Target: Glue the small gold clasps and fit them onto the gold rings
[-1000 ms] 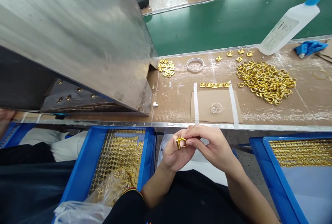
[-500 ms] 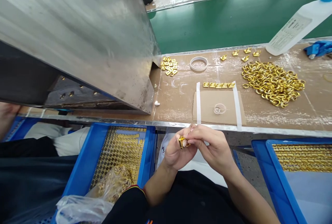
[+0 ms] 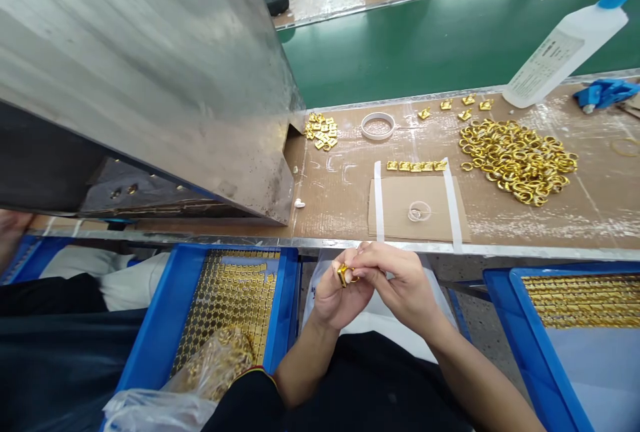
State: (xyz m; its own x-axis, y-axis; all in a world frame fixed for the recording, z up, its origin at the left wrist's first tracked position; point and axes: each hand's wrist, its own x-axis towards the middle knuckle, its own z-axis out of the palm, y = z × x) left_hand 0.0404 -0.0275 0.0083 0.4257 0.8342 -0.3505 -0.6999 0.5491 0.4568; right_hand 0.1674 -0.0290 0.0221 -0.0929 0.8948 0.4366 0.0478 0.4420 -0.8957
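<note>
My left hand holds a gold ring with a square dark face, pinched near its fingertips. My right hand is closed at the same ring, its fingertips pressed against the band's right side. Both hands meet just in front of the bench edge. Beyond them lies a cardboard pad with two white tape strips, a clear small dish and a row of gold square pieces. A large pile of gold rings is to the right, and a smaller gold pile to the left.
A big metal housing fills the upper left. Blue trays stand at the left and right, below bench height. A white bottle leans at the back right. Part of another person is at the far left.
The view has shifted slightly, so the bench things appear a little further left. Both hands stay together around the ring, with almost no change in grip.
</note>
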